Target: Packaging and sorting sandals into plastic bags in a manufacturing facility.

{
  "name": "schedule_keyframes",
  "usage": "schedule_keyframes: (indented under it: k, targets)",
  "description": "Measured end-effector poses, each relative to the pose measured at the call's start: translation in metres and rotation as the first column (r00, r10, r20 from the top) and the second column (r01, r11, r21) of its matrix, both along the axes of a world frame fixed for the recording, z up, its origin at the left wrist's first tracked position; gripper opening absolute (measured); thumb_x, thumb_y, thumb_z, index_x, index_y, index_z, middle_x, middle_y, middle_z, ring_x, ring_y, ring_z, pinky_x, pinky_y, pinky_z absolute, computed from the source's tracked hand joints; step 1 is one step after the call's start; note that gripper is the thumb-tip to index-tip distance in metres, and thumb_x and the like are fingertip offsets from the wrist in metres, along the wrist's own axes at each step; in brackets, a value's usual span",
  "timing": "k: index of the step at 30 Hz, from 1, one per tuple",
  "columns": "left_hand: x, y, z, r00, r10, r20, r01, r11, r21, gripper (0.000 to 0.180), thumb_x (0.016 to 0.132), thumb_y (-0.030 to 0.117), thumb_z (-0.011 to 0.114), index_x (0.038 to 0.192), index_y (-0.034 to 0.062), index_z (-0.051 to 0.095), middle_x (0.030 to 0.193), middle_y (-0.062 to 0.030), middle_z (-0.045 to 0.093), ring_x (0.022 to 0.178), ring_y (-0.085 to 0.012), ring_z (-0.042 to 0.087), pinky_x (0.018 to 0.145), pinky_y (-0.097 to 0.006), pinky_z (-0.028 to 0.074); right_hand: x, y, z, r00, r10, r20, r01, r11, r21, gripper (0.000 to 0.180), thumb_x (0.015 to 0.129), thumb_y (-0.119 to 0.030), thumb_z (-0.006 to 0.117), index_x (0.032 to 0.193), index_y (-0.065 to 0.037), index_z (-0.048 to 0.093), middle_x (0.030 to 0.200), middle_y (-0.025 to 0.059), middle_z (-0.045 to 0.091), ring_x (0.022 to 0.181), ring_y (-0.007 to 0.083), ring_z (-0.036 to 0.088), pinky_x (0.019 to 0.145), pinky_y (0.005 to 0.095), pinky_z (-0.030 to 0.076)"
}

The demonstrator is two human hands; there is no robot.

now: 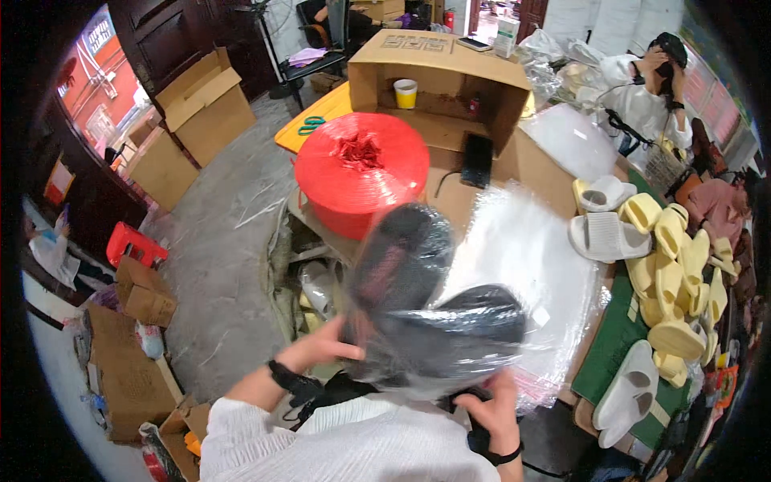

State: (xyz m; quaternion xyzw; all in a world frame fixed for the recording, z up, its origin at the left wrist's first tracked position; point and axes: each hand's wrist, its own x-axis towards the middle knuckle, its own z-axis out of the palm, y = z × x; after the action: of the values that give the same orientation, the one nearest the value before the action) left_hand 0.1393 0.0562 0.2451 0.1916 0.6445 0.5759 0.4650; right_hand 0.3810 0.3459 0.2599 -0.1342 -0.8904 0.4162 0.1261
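Note:
A pair of black slippers [405, 257] is inside a clear plastic bag [450, 325] in front of my chest, slightly blurred. My left hand [328, 344] grips the bag's left side, with the thumb lying against it. At the lower right edge, my right hand [491, 408] holds the bag, its fingertips partly hidden. Just beyond the bagged slippers stands a large roll of red plastic twine [361, 173]. Flat clear plastic bags [534, 281] lie stacked to the right of the slippers.
An open cardboard box [438, 52] holds a yellow-and-white cup [405, 94]. Near it lie a black phone [476, 161] and green-handled scissors [311, 125]. Yellow slippers [671, 273] and white slippers [626, 394] pile at the right. Another person [654, 88] sits at the far right.

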Motion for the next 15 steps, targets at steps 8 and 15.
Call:
schedule_keyframes:
  k: [8, 15]
  targets:
    - [-0.032, -0.211, -0.032, 0.77, 0.546, 0.331, -0.477, 0.836, -0.269, 0.059, 0.079, 0.012, 0.078, 0.131, 0.0003, 0.054, 0.118, -0.0116, 0.067, 0.1, -0.0234, 0.067, 0.089, -0.036, 0.053, -0.007, 0.041, -0.022, 0.879, -0.404, -0.254, 0.361, 0.911, -0.198, 0.018, 0.084, -0.006, 0.071, 0.1, -0.002, 0.064, 0.088, 0.0056, 0.062, 0.076, 0.0143, 0.057, 0.066, 0.0267, 0.045]
    - [-0.077, -0.181, -0.151, 0.638, 0.708, 0.305, -0.646, 0.707, -0.29, 0.032, 0.091, 0.018, 0.065, 0.118, 0.0005, 0.06, 0.107, -0.0089, 0.07, 0.09, -0.0222, 0.069, 0.083, -0.037, 0.056, -0.011, 0.038, -0.041, 0.851, -0.516, -0.094, 0.412, 0.769, -0.489, 0.007, 0.095, -0.007, 0.063, 0.097, 0.0, 0.063, 0.081, -0.0025, 0.056, 0.068, 0.0044, 0.048, 0.06, 0.0193, 0.04]
